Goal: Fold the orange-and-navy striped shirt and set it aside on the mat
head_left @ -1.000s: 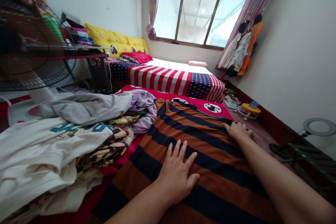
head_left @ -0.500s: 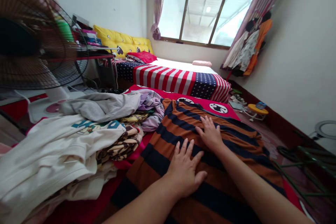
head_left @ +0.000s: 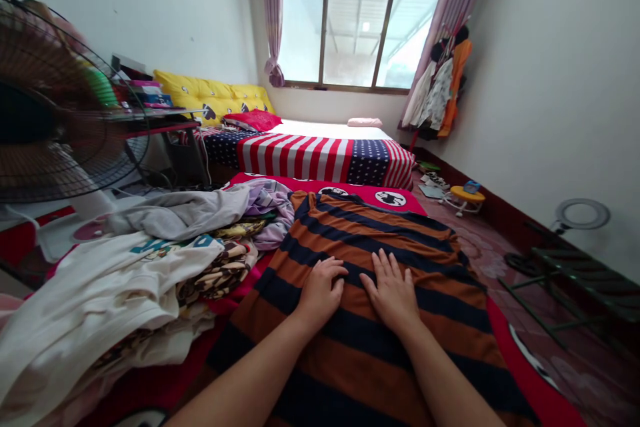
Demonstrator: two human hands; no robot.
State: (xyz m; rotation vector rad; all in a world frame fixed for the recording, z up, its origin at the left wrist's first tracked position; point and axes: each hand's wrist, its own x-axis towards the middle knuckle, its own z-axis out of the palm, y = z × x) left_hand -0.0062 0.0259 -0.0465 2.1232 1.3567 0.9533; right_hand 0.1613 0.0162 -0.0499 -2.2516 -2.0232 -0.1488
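Striped shirt (head_left: 380, 340) | left hand (head_left: 320, 293) fingers together, right hand (head_left: 393, 293) fingers spread | red bedsheet (head_left: 515, 347) | bedroom (head_left: 550, 80)

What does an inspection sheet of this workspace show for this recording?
surface: red printed bedding
job's things: orange-and-navy striped garment, lying spread out on the bedding
clutter: heaped clothes to its left, including a white garment and a grey garment
grips: left hand and right hand open, resting on the striped garment
cables: thin cords beneath the side table
surroundings: pedestal fan, flag-pattern bed, window, hanging clothes
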